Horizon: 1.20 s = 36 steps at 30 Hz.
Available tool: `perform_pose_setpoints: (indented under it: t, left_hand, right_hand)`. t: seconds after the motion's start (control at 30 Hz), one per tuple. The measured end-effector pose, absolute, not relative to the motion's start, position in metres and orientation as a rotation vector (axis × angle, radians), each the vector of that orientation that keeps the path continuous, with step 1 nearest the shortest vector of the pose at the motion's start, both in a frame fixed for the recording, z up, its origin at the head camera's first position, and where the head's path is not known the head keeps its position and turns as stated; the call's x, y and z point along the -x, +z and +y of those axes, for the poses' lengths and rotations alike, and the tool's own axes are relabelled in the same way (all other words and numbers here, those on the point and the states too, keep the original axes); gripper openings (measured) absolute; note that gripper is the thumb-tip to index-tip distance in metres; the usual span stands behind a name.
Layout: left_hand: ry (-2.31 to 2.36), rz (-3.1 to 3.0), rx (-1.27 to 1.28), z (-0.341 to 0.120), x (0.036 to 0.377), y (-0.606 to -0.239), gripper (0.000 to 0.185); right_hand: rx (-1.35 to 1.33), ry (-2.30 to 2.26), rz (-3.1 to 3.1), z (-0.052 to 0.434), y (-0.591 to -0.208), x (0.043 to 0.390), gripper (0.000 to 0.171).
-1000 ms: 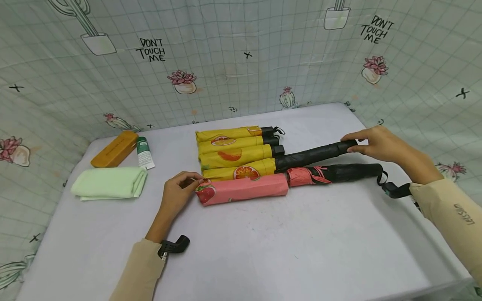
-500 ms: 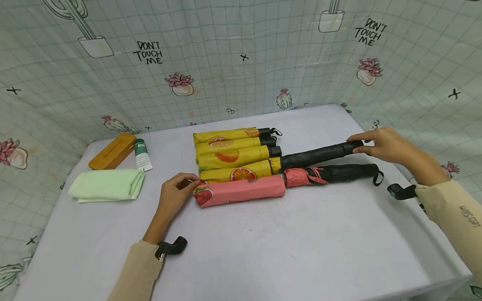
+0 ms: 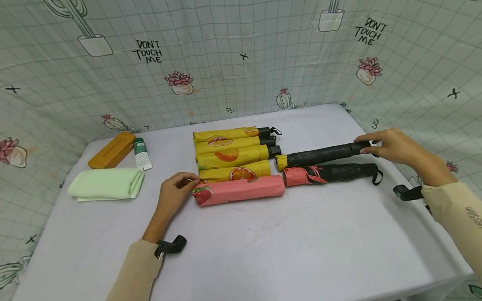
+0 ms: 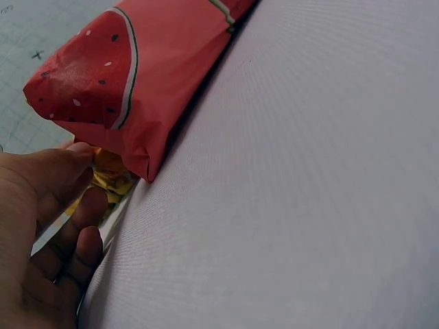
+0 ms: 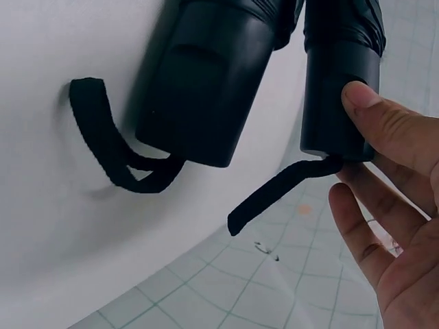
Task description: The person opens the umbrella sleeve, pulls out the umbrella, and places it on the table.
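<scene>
My right hand [image 3: 393,144] grips the handle end of a folded black umbrella [image 3: 324,154], whose yellow tip lies just off the mouth of a yellow umbrella sleeve [image 3: 235,172] printed with an orange slice. In the right wrist view, thumb and fingers pinch the black handle [image 5: 339,110], with a strap hanging from it. My left hand [image 3: 176,190] pinches the closed left end of that yellow sleeve; in the left wrist view a pink sleeve [image 4: 164,62] partly hides it. This pink sleeve lies in front, and a pink-and-black folded umbrella [image 3: 339,172] lies to its right.
Behind, several sleeved yellow umbrellas [image 3: 233,156] lie side by side with black handles to the right. At left are a folded pale green cloth [image 3: 107,184], an orange-brown case [image 3: 112,150] and a green-and-white tube [image 3: 142,154]. A printed curtain [image 3: 218,54] borders the table.
The right hand has drawn the black umbrella rightward out of the yellow sleeve; its yellow tip has come into sight and a small gap has opened. The left hand has kept its place.
</scene>
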State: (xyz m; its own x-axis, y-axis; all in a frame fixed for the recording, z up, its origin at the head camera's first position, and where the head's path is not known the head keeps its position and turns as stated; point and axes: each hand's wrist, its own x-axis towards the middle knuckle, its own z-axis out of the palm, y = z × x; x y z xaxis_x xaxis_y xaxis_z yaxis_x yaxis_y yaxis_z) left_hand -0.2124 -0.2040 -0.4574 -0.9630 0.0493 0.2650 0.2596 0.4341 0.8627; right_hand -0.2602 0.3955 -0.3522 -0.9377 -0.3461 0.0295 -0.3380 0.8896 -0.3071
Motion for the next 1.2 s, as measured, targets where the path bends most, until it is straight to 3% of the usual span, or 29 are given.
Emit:
perform_pose_setpoints:
  t: [0.6, 0.9, 1.2]
  left_hand:
    - [-1.548, -2.494, 0.270, -0.205, 0.212, -0.457, 0.018]
    - [-1.698, -2.415, 0.232, -0.208, 0.214, -0.451, 0.030]
    - [-1.614, -2.461, 0.131, -0.199, 0.240, -0.447, 0.037]
  right_hand:
    - [0.465, -0.494, 3.007, 0.410, -0.366, 0.258, 0.038]
    - [0.645, -0.503, 3.009, 0.415, -0.394, 0.265, 0.034]
    - [0.629, -0.584, 3.012, 0.380, -0.363, 0.272, 0.034]
